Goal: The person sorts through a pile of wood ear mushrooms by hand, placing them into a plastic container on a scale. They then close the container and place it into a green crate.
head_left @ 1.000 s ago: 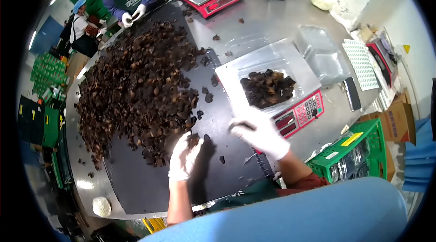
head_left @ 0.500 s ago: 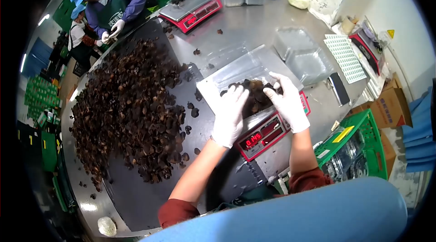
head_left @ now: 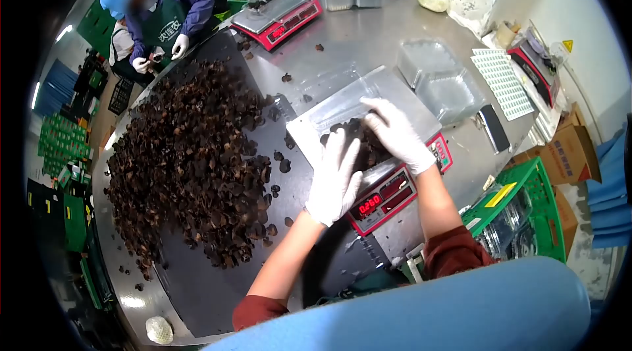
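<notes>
A small heap of dark wood ear mushrooms (head_left: 372,147) lies on the steel pan (head_left: 316,124) of a red digital scale (head_left: 385,201), apparently in a clear plastic tray that my hands partly hide. The scale's red display reads 0.260. My left hand (head_left: 334,180), in a white glove, is at the near left side of the heap with its fingers spread. Over the far right side reaches my gloved right hand (head_left: 398,137), fingers stretched out and touching the mushrooms. Neither hand visibly grips anything.
A large mound of mushrooms (head_left: 191,160) covers the table's left. Clear plastic trays (head_left: 447,91), a label sheet (head_left: 501,84) and a phone (head_left: 494,128) lie right. A second scale (head_left: 276,18) stands at the back, near a co-worker (head_left: 168,8). A green crate (head_left: 543,213) is lower right.
The display has gone from 0.145 to 0.260. My right hand has shifted left and up over the heap; my left hand's fingers have spread. The co-worker's hands have moved apart.
</notes>
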`<state>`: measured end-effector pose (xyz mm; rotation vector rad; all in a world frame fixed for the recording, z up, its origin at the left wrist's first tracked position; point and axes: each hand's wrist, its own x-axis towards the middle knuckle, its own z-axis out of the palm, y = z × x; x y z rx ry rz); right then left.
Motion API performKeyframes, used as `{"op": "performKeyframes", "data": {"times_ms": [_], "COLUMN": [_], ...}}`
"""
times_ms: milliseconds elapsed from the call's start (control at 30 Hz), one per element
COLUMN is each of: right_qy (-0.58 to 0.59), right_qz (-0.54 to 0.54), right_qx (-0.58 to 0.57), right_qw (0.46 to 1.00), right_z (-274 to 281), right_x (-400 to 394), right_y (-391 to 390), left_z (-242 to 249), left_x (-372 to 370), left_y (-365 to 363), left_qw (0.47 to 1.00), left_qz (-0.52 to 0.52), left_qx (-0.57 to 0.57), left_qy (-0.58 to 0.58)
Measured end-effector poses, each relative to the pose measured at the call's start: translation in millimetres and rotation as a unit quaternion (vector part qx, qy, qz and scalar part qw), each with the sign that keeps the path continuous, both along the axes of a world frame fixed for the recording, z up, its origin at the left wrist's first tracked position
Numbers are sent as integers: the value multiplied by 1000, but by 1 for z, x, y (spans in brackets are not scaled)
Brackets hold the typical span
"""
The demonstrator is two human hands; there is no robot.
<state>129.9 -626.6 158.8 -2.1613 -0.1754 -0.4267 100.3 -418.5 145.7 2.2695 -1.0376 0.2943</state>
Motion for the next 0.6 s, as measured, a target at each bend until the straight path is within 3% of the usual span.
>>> {"op": "performKeyframes", "data": {"times_ms": [133,167,267,400,533,567,600], "right_qy": [-37,-18,-8,47,89,111,97], "right_qz": [-85,-93,-100,-125,-95,-95,-85], "right_qx": [168,234,281,282,180,101,92], "right_qw": [981,968,955,950,975,984,987], "right_z": [18,20,13,-1,-38,-48,-36], "right_x": [3,4,14,37,65,73,67], "right_y": [-27,-35,-57,-63,-55,-55,-46], "left_z": [0,-7,-16,-21,-29,-27,-17], "left_x": [0,4,5,-3,-6,-5,-3], "left_y": [19,23,30,18,-5,-7,-8], "left_qw": [985,984,957,983,994,994,992], "left_qz": [82,99,115,112,103,107,111], "left_qx": [-100,-128,-214,-104,-38,6,51], "left_qy": [116,73,158,102,23,24,25]}}
